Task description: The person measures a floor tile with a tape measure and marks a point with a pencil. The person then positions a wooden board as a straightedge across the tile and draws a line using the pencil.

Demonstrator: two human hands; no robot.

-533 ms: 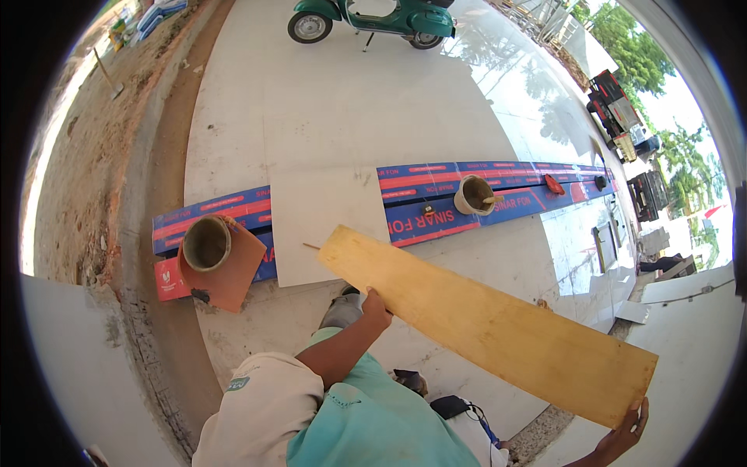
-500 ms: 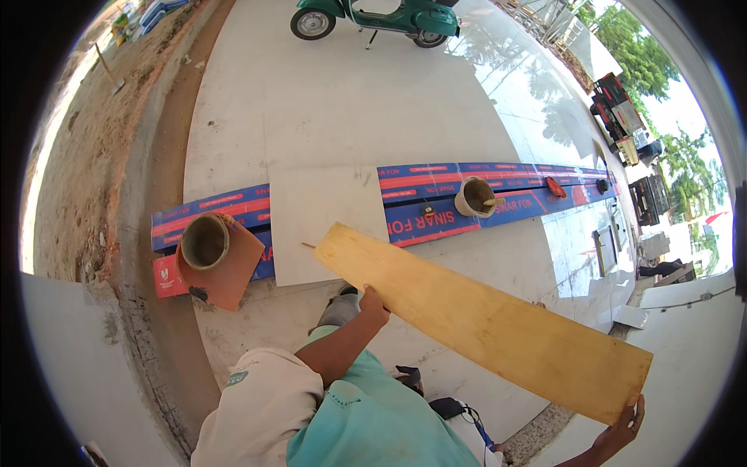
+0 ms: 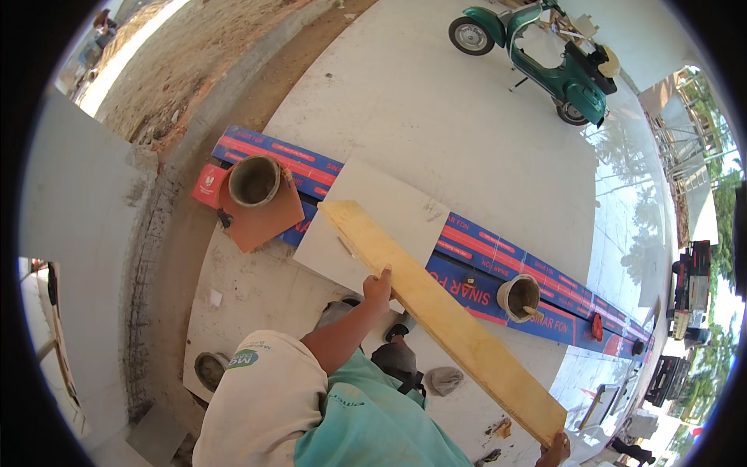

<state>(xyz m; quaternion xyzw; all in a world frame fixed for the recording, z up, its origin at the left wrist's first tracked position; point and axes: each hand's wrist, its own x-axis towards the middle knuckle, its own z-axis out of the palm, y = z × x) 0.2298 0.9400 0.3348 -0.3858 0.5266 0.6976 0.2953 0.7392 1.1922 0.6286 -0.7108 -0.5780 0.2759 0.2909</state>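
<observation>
A long yellow plywood plank (image 3: 459, 331) slants before me, its far left end over a pale square panel (image 3: 381, 204) laid across the blue boxes. My left hand (image 3: 379, 286) grips the plank's near edge toward that end, thumb on top. At the low right end, my right hand (image 3: 554, 451) holds the corner, fingers partly hidden. A thin pencil-like stick (image 3: 347, 247) shows beside the plank over the panel. On the boxes left of the panel, a bucket (image 3: 254, 180) stands on a reddish-brown sheet (image 3: 272, 218).
Long blue-and-red boxes (image 3: 498, 257) run across the pale floor. On them stand a mortar bucket (image 3: 519, 297) and a red tool (image 3: 597, 327). Another bucket (image 3: 211, 370) sits near my left side. A green scooter (image 3: 537, 66) is parked beyond; a concrete kerb (image 3: 233, 82) edges the left.
My view has turned, so the boxes and scooter slant down to the right. Both hands keep hold of the plank, which has tilted more edge-on and now lies partly over the panel.
</observation>
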